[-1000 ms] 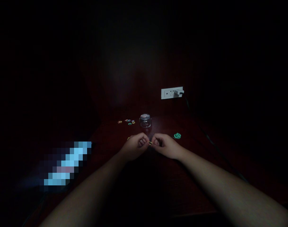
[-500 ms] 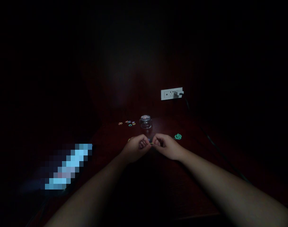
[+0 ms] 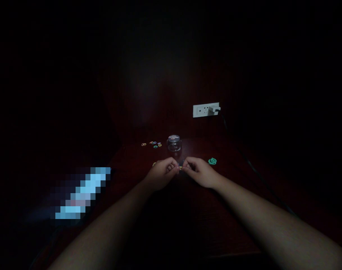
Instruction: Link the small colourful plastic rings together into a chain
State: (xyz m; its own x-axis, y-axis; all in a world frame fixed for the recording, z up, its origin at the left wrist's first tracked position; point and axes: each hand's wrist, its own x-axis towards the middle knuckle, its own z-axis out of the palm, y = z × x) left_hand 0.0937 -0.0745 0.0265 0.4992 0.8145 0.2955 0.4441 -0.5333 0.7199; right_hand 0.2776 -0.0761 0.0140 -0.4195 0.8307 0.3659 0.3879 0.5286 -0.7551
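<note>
- Ahead of my hands, near the back of the dark red table [image 3: 221, 225], a clear jar [image 3: 174, 143] stands upright with its lid on.
- Left of the jar lies a loose scatter of small coloured bands [image 3: 154, 142], in peach, green, blue and yellow.
- A bunch of green bands [image 3: 212, 161] lies beyond my right hand and off to its right, apart from it.
- On the wall behind sits a white socket plate [image 3: 199, 111] with a white plug [image 3: 215, 108] in it; a dark cable [image 3: 252, 168] runs down along the right side.
- To my left a bright bluish patch [image 3: 83, 195] is blurred into squares, so I can't tell what it is.
- My left hand [image 3: 163, 172] partly covers another yellow piece [image 3: 154, 164] at its far edge; a bluish speck behind my fingertips is too small to name.
- My forearms run out at the bottom, and the edges of the room sink into black.
- The small yellow band [image 3: 181, 168] sits between my two hands, in front of the jar: my left fingertips are pinched on one end, and those of my right hand [image 3: 197, 170] grip the other.
</note>
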